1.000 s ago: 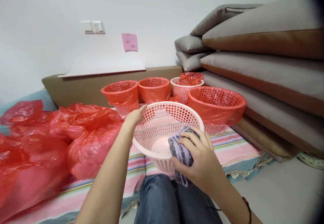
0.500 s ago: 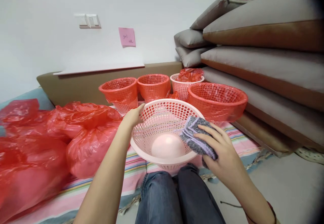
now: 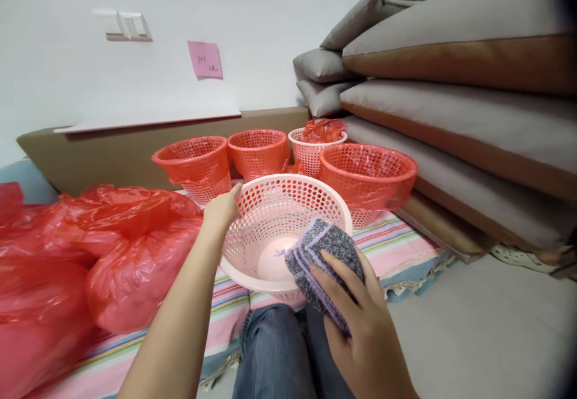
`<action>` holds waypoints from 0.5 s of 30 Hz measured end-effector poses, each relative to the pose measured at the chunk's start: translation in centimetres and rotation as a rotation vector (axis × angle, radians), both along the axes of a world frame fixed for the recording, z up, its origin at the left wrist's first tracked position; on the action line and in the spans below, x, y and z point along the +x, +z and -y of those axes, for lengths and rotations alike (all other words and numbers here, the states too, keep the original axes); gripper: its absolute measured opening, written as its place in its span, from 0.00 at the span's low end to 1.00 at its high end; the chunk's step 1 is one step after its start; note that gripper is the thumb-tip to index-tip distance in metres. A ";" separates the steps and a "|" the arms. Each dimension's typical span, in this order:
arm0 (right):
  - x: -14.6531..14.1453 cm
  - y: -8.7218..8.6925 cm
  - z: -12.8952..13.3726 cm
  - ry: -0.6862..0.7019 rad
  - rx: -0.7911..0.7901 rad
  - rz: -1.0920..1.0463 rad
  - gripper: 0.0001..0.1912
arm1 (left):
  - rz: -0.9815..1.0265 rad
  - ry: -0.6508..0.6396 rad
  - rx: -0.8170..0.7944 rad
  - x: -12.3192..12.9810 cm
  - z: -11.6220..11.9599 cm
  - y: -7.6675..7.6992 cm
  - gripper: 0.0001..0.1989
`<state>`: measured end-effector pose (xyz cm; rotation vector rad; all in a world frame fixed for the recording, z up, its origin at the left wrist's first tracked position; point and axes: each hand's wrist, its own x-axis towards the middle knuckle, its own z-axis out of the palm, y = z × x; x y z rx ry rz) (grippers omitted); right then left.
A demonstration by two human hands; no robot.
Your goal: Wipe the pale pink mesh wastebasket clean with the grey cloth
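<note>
And here the pale pink basket (image 3: 288, 285), round, rigid and perforated, is held at its rim by the left hand (image 3: 222, 210), fingers clamped there, their tips largely hidden. Over its right side a folded, nubby grey cloth (image 3: 327, 267) with lilac stripes is gripped by the right hand (image 3: 360, 306), fingers slightly apart across the fabric. Inside the basket, a smooth round base is seen. Behind it, two red-wrapped baskets (image 3: 192, 167) are lined up beside a whitish basket (image 3: 311, 157), filled with crumpled red film (image 3: 324, 130); behind right, a wide basket (image 3: 367, 176) is sheathed in glossy red plastic. To its left, bulging, wrinkled red bags (image 3: 135, 255) are heaped, their contents obscured.
</note>
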<state>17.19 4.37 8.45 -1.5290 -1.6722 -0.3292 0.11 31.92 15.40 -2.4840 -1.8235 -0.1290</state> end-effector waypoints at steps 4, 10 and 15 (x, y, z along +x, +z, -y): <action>2.4 0.1 -0.7 0.036 -0.018 -0.071 0.34 | 0.032 -0.045 0.016 -0.4 -0.1 -0.2 0.42; 9.3 1.2 -4.6 0.179 -0.106 -0.226 0.37 | 0.152 -0.103 0.013 -0.7 0.4 0.0 0.42; 13.3 2.9 -8.6 0.388 -0.188 -0.257 0.37 | 0.254 -0.136 0.005 -1.2 1.8 0.1 0.42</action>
